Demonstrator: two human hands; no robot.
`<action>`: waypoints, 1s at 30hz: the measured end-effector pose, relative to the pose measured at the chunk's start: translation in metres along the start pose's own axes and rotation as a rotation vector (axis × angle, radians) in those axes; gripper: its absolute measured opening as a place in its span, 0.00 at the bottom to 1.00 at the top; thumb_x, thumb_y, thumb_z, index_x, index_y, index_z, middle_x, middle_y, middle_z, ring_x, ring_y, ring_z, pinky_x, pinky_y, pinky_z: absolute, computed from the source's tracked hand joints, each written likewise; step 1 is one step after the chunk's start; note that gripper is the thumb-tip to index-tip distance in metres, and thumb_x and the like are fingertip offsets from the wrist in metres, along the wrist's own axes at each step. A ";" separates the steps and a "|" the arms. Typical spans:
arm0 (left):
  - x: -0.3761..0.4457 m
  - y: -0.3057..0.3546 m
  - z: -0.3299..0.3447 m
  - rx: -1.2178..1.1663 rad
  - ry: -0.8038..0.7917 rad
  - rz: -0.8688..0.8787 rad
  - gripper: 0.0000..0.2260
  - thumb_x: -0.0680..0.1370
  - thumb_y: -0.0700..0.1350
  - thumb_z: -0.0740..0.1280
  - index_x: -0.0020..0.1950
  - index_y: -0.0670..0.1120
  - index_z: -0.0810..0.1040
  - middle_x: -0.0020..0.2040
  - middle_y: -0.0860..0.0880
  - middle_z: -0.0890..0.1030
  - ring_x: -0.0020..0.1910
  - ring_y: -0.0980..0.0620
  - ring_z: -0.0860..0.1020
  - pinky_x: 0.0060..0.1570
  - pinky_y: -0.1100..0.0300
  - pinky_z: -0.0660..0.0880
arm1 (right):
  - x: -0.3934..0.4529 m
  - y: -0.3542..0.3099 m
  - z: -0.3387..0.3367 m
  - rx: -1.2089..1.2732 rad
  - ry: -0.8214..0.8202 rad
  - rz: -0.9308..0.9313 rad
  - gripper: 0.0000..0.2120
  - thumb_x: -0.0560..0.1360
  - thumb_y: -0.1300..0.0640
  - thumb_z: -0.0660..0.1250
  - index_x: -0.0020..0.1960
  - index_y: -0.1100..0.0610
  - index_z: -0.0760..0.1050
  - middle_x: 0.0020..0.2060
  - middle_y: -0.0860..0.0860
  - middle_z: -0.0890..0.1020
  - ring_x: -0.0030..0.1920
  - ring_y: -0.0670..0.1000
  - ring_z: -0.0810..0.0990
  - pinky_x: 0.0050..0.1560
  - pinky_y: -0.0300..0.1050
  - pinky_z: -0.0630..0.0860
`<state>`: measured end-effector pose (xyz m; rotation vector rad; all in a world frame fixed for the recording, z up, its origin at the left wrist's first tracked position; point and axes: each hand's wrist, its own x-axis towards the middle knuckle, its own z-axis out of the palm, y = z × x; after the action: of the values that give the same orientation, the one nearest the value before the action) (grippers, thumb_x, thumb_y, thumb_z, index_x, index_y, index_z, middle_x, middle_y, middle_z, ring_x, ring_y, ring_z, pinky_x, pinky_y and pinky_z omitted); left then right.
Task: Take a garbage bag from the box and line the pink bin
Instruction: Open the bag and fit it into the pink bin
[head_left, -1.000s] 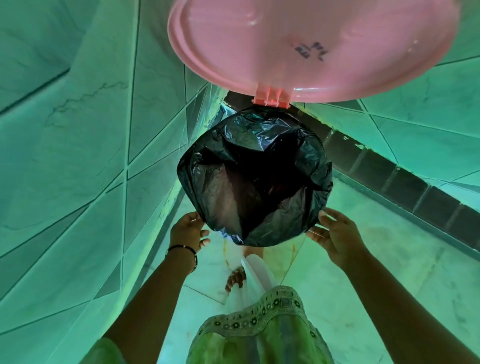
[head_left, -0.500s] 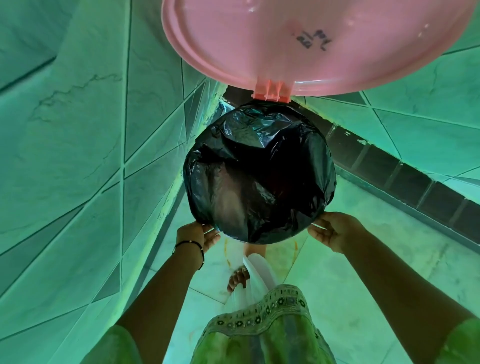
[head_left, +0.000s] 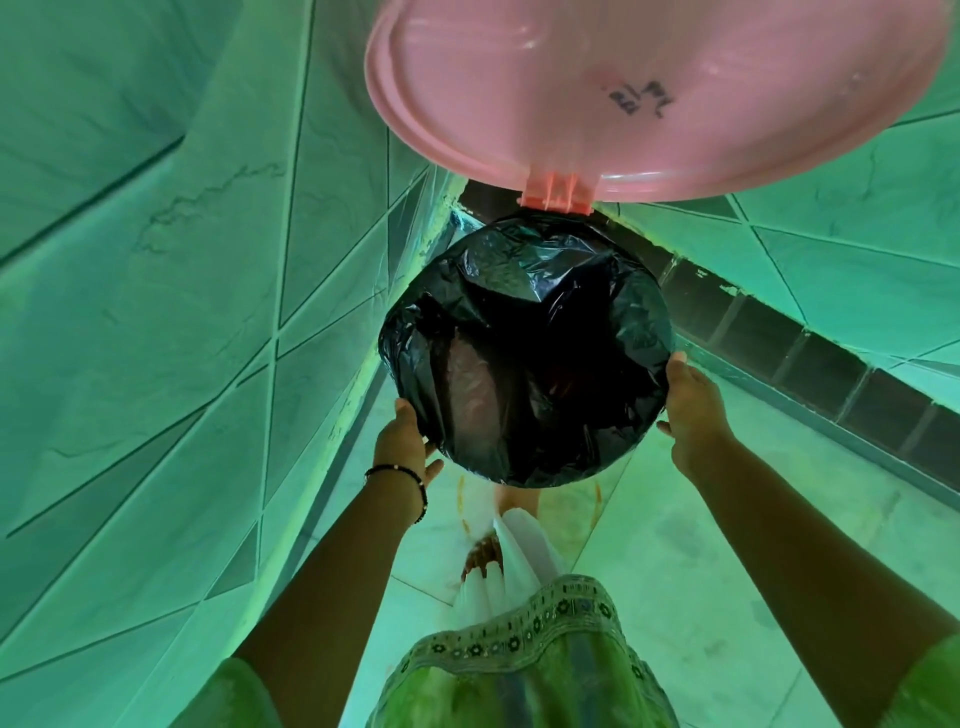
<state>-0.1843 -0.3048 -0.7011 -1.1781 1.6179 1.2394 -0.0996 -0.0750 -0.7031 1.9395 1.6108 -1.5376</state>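
The black garbage bag (head_left: 524, 353) lines the pink bin, its mouth folded over the rim and hiding the bin body. The pink lid (head_left: 649, 88) stands open on its hinge (head_left: 556, 195). The left hand (head_left: 405, 441) and right hand (head_left: 693, 410) press the bag's sides; how far each grip curls cannot be told.

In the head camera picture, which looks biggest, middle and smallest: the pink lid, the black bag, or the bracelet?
1. Pink lid: looks largest, though it stands nearer the camera and runs off the frame, so its true size is unsure.
2. Black garbage bag: stretched over the bin mouth, next.
3. Bead bracelet on the left wrist: clearly smallest.
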 end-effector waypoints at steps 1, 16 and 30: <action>0.000 0.001 -0.001 0.077 0.047 0.073 0.17 0.81 0.53 0.54 0.54 0.42 0.75 0.53 0.43 0.74 0.55 0.43 0.74 0.57 0.46 0.71 | 0.001 0.000 -0.002 0.007 0.044 -0.008 0.16 0.80 0.47 0.52 0.57 0.55 0.73 0.51 0.51 0.76 0.52 0.52 0.74 0.55 0.51 0.71; -0.157 0.145 0.041 0.636 0.248 1.634 0.31 0.72 0.38 0.66 0.72 0.36 0.59 0.72 0.35 0.62 0.73 0.37 0.59 0.74 0.46 0.57 | -0.127 -0.166 -0.048 -0.487 0.538 -1.450 0.25 0.72 0.61 0.65 0.68 0.64 0.65 0.65 0.65 0.71 0.67 0.60 0.65 0.68 0.54 0.66; -0.129 0.086 -0.020 1.048 -0.024 1.686 0.21 0.71 0.38 0.55 0.64 0.45 0.72 0.62 0.42 0.77 0.63 0.43 0.73 0.66 0.47 0.69 | -0.147 -0.091 -0.044 -0.956 -0.065 -1.474 0.28 0.67 0.56 0.61 0.68 0.55 0.70 0.64 0.55 0.77 0.63 0.59 0.76 0.65 0.61 0.65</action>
<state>-0.2315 -0.2878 -0.5531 1.1206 2.6603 0.7880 -0.1289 -0.0989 -0.5293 0.0387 3.0598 -0.5679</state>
